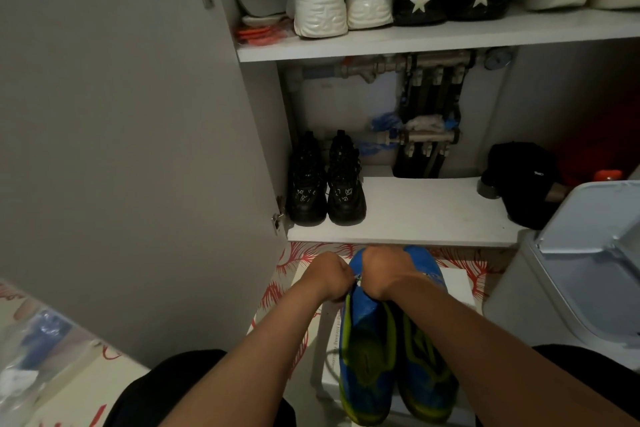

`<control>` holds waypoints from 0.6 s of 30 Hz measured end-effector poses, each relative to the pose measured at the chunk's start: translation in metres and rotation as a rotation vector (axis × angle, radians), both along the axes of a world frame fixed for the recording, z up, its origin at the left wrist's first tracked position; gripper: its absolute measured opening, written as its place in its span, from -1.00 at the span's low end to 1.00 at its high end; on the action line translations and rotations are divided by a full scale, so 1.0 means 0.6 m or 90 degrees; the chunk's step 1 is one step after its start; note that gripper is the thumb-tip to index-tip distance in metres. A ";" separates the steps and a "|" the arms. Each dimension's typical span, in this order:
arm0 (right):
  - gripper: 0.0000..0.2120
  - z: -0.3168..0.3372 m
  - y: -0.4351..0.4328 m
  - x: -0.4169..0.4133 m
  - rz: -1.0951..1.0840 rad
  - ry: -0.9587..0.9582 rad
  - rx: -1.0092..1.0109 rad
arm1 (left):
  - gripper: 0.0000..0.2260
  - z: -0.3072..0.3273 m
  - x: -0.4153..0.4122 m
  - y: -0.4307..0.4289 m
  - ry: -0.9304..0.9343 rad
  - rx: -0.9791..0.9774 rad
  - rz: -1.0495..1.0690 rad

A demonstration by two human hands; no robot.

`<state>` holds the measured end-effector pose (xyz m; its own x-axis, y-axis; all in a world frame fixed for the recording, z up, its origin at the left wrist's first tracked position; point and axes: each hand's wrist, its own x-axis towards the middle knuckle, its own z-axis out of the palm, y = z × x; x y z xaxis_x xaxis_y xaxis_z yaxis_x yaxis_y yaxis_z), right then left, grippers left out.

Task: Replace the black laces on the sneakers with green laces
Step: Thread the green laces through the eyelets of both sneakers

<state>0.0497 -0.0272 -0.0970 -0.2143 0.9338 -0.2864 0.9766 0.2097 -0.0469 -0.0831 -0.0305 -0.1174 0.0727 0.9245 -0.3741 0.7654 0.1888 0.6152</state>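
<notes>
My left hand (327,279) and right hand (384,276) are curled tight, knuckles nearly touching, over the far end of the blue-and-green sneakers (367,357); what my fingers grip, I cannot tell. The pair lies on a white box (457,284) between my forearms. The open cabinet door (138,149) hems me in on the left, a grey bin (571,288) on the right, and the bottom shelf edge (398,236) runs just ahead.

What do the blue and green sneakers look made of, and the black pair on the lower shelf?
The blue sneakers look like smooth synthetic fabric with a faint sheen and lime-green trim, though dim light leaves it open. The black sneakers look like glossy leather or imitation leather: their toes catch highlights.
</notes>
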 end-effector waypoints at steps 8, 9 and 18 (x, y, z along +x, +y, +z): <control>-0.75 -0.001 -0.001 -0.006 -0.015 -0.012 0.011 | -0.81 0.005 -0.001 -0.002 -0.064 -0.042 0.000; -0.76 -0.003 0.000 -0.007 -0.019 -0.007 0.014 | -0.81 0.002 -0.001 -0.001 -0.064 -0.039 0.000; -0.76 -0.020 0.012 0.005 -0.062 0.027 0.036 | -0.78 -0.006 -0.006 0.001 -0.072 -0.042 0.010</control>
<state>0.0528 -0.0200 -0.1088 -0.1328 0.9654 -0.2246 0.9899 0.1178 -0.0791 -0.0869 -0.0297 -0.1207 0.1039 0.8997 -0.4239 0.6891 0.2422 0.6830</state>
